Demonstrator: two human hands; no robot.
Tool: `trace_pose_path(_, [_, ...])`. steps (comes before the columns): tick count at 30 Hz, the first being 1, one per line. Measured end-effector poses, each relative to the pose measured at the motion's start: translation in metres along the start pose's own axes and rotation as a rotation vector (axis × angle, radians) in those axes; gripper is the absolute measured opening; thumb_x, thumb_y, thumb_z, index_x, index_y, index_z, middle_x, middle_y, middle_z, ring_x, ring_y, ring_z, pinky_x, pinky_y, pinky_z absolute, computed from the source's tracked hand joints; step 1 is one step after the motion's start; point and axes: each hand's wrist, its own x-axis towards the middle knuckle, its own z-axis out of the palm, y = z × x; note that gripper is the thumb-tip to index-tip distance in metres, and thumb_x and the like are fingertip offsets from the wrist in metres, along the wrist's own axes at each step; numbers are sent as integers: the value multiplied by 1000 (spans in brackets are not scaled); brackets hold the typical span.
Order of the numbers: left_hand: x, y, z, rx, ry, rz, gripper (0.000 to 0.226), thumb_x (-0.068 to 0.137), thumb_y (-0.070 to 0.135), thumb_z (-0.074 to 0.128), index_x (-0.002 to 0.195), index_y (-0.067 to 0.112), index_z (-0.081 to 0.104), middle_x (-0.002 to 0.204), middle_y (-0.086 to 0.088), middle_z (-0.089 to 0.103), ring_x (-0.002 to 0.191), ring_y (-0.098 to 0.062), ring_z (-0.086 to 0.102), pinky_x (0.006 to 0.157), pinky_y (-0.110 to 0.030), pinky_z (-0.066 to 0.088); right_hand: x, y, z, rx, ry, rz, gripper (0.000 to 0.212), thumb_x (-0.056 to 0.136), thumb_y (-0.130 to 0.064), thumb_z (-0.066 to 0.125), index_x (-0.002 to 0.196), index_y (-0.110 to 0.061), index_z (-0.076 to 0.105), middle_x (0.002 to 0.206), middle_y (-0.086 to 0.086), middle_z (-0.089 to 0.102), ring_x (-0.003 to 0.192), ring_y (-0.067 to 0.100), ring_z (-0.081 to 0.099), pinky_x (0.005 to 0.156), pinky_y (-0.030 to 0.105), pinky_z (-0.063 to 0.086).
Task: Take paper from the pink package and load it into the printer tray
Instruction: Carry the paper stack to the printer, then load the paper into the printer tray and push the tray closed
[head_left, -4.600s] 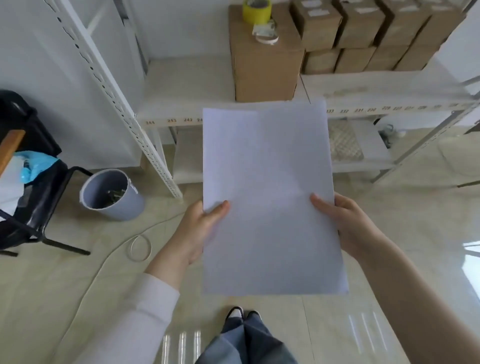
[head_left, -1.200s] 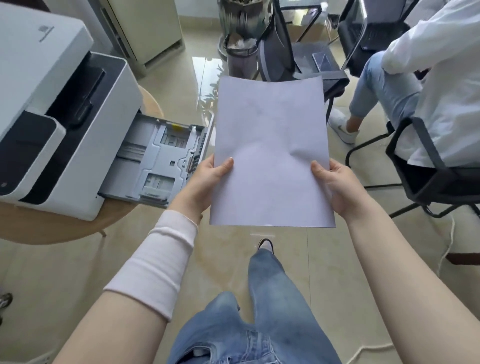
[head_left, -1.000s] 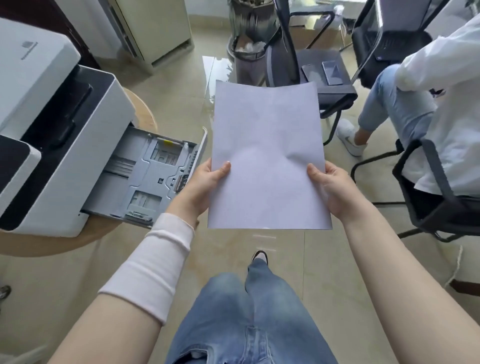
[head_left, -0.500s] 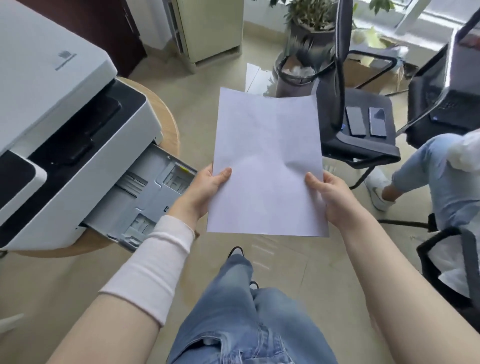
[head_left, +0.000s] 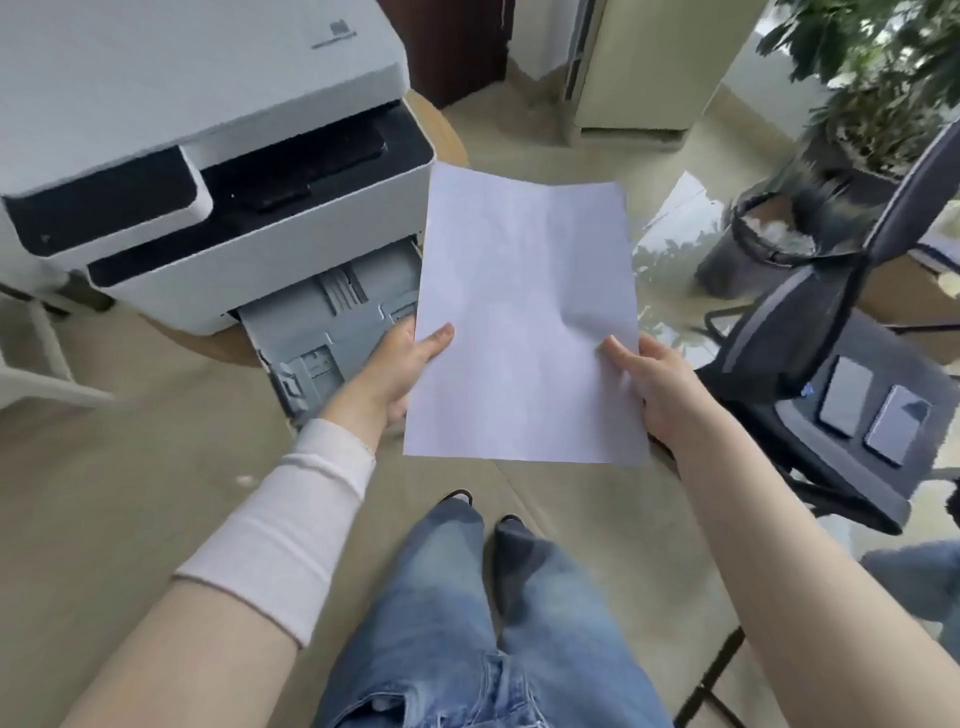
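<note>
White paper (head_left: 524, 322) x1; 2 hands (head_left: 395, 371) gripping; tray (head_left: 332, 317) x1

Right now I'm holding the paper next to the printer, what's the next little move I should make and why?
Probably swing the paper left and lower it flat over the open tray. Both the left hand and right hand grip its lower edges, it hangs beside the tray, and the tray looks empty where visible.

Left hand (head_left: 395, 371) and right hand (head_left: 657, 387) grip a white paper sheet (head_left: 524, 317) by its side edges, beside the white printer's (head_left: 208, 171) open grey plastic tray (head_left: 332, 322).
</note>
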Motion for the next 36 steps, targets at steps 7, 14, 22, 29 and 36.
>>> trace_pose_path(7, [-54,-40,-18,-145,235,19,34,96,10,44,130,6,45,123,-8,55,109,-23,54,90,-37,48,3,8,27,-180,-180,51,10,93,-13,52,95,-10,61,66,-5,69,47,3,64,45,17,52])
trace_pose_path(14, [-100,-80,-50,-248,353,-40,34,95,13,47,129,10,48,123,-6,57,118,-25,52,98,-40,42,-11,36,61,-270,-300,130,17,92,-13,53,106,-6,60,85,4,66,53,6,67,50,20,56])
trace_pose_path(22, [-121,-115,-63,-320,360,-93,33,96,13,44,129,8,47,115,-3,57,86,-9,59,60,-19,48,-17,65,80,-375,-331,206,20,92,-13,53,111,-7,58,88,4,65,73,19,62,58,26,53])
trace_pose_path(29, [-95,-105,-69,-341,397,-189,33,96,16,47,127,6,49,113,0,57,93,-12,55,74,-24,47,21,59,92,-464,-318,215,24,93,-14,53,114,-3,58,105,14,63,82,27,61,68,33,51])
trace_pose_path(36, [-47,-99,-85,-338,464,-270,56,89,27,58,137,8,38,142,-1,45,133,-20,38,114,-44,24,73,45,113,-561,-348,212,21,93,-12,51,110,-1,58,99,15,62,89,30,59,88,46,49])
